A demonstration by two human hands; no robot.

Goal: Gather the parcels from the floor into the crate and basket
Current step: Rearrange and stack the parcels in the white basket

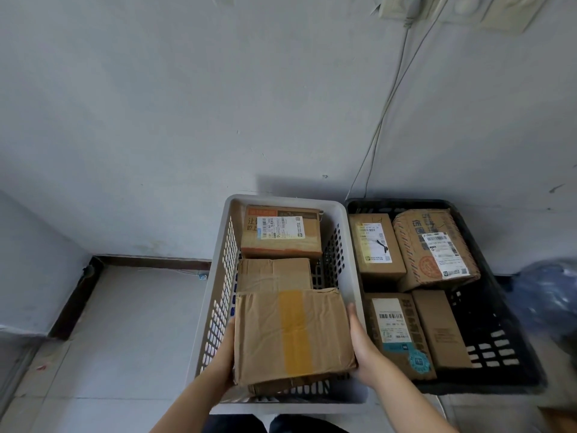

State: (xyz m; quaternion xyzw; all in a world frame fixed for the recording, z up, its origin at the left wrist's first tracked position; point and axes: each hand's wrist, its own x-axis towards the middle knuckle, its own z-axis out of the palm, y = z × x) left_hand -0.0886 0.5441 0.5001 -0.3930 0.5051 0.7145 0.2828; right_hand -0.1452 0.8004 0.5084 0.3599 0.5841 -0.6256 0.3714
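I hold a creased cardboard parcel [293,335] with a yellow tape stripe over the near end of the white basket [351,245]. My left hand [223,354] grips its left side, fingers hidden beneath it. My right hand [362,342] grips its right side, thumb along the edge. Deeper in the basket lie a labelled box [281,232] and a plain box [274,273]. The black crate [406,202] stands right of the basket, touching it, and holds several parcels, among them a large printed one [437,248].
Both containers stand against a pale wall. Thin cables [384,114] hang down it behind the crate. A blue plastic bag [549,301] lies right of the crate. Light floor tiles [125,339] and a dark skirting [75,295] are at the left.
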